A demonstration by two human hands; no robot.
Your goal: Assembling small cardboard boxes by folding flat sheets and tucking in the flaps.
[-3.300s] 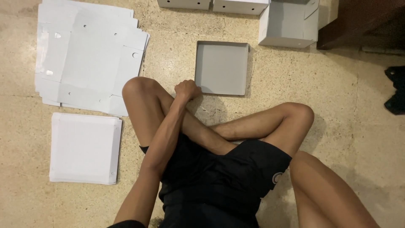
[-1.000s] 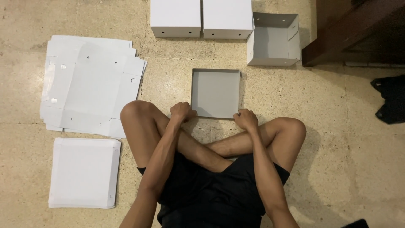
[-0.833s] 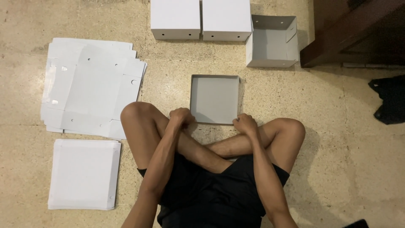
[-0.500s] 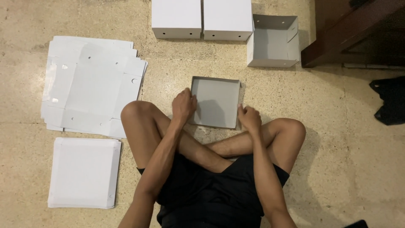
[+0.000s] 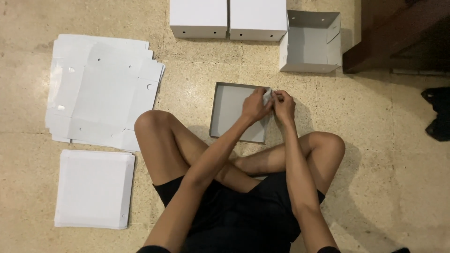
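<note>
I sit cross-legged on a speckled beige stone floor (image 5: 393, 187), looking down at a shallow square grey cardboard tray (image 5: 232, 110) that lies flat just in front of my shins. Both my hands meet at its far right corner. My left hand (image 5: 255, 105) reaches across the tray's inside, fingers curled and pinching the corner's small flap; my right hand (image 5: 283, 105) pinches the same corner from outside, fingers closed on the card. Exactly how the flap sits between my fingertips is hidden.

To do this well, I judge I should press both walls square, keep the tray flat on the floor, and squeeze evenly so the corner does not crease.

To my left lie a stack of flat unfolded white cardboard blanks (image 5: 101, 91) and, nearer, a stack of square white sheets (image 5: 93, 187). Beyond the tray stand two closed white boxes (image 5: 227, 18) and an open grey-lined box (image 5: 309, 42).
</note>
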